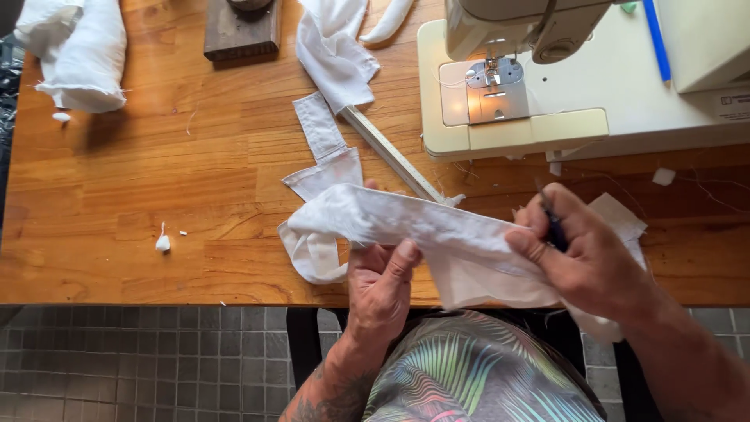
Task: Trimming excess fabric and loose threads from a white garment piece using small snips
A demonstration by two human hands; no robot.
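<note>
Cloth strip (406,223) stretched btwn hands — left hand (380,285) pinches it, right hand (582,258) grips dark tool (553,227).

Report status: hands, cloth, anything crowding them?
Left hand grips white cloth from below. Right hand pinches its other end, holding a small dark tool. Ruler and fabric scraps lie just behind.

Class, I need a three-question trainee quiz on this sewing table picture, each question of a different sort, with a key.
1. True or false: the left hand grips the white cloth.
2. What dark tool does the right hand hold? A) small scissors B) hammer C) spoon
3. What lies on the table partly under the cloth scraps?

Key: 1 true; 2 A; 3 a ruler.
</note>
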